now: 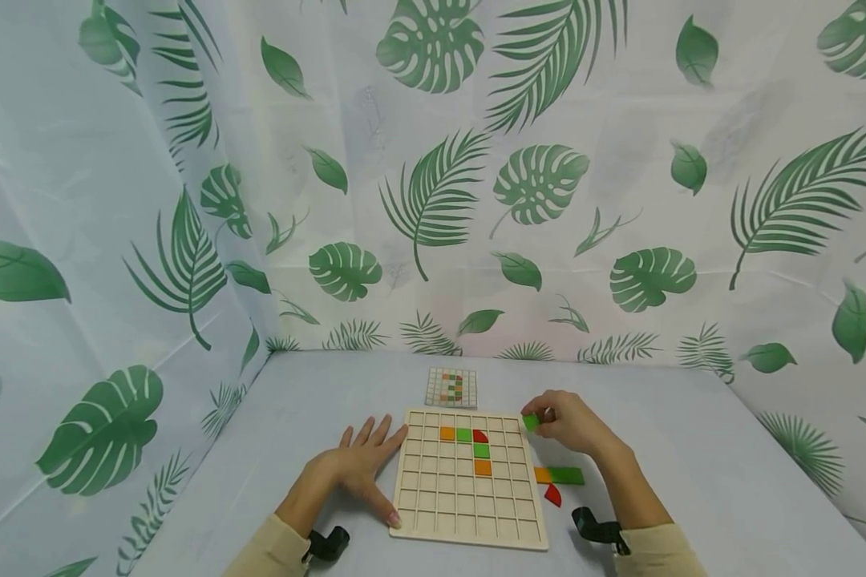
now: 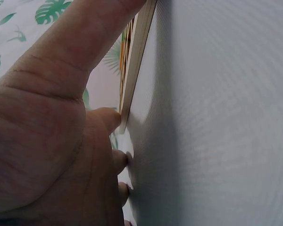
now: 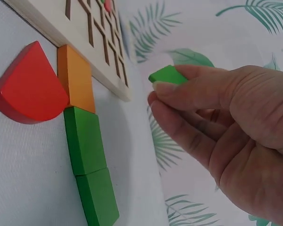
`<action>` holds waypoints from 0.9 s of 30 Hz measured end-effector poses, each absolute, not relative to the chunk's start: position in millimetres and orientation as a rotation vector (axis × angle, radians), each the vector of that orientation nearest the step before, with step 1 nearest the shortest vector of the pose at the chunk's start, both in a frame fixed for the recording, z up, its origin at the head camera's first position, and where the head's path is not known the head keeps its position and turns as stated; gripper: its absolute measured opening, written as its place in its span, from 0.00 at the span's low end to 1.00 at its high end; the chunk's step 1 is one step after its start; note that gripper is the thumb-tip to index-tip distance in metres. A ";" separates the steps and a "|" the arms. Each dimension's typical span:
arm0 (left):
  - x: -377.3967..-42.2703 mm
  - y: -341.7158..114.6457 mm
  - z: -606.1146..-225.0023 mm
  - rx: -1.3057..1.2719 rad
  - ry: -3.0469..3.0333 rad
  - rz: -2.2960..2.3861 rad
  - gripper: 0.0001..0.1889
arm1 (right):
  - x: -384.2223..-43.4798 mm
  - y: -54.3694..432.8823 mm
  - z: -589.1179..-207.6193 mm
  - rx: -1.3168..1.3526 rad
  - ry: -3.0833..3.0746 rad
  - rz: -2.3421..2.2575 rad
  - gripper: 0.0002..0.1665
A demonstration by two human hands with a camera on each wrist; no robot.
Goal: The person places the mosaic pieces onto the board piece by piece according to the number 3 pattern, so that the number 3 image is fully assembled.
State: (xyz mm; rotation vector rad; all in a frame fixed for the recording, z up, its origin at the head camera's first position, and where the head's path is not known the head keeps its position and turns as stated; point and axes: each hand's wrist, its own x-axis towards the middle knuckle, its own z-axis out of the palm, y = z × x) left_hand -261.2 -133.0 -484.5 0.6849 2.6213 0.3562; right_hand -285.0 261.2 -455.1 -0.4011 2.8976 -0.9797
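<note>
A wooden grid board (image 1: 440,513) lies on the table, with orange, green and red pieces set in its upper cells. My left hand (image 1: 364,461) is spread beside its left edge, thumb and index fingertip right at the rim. In the right wrist view, my right hand (image 3: 226,113) pinches a green square tile (image 3: 167,75) between thumb and fingers, raised near the board's upper right corner. Right of the board lie an orange tile (image 3: 78,77), two green tiles (image 3: 87,141) in line with it, and a red quarter-circle piece (image 3: 30,89).
A small pattern card (image 1: 451,388) showing a grid with coloured shapes lies just beyond the board's far edge. The table (image 1: 332,377) has a pale cover. Leaf-printed cloth (image 1: 447,312) hangs behind and at both sides.
</note>
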 end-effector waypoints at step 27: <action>-259.7 -132.3 -482.1 0.682 2.623 0.351 0.75 | -285.9 239.6 -461.9 -0.629 2.947 -1.007 0.11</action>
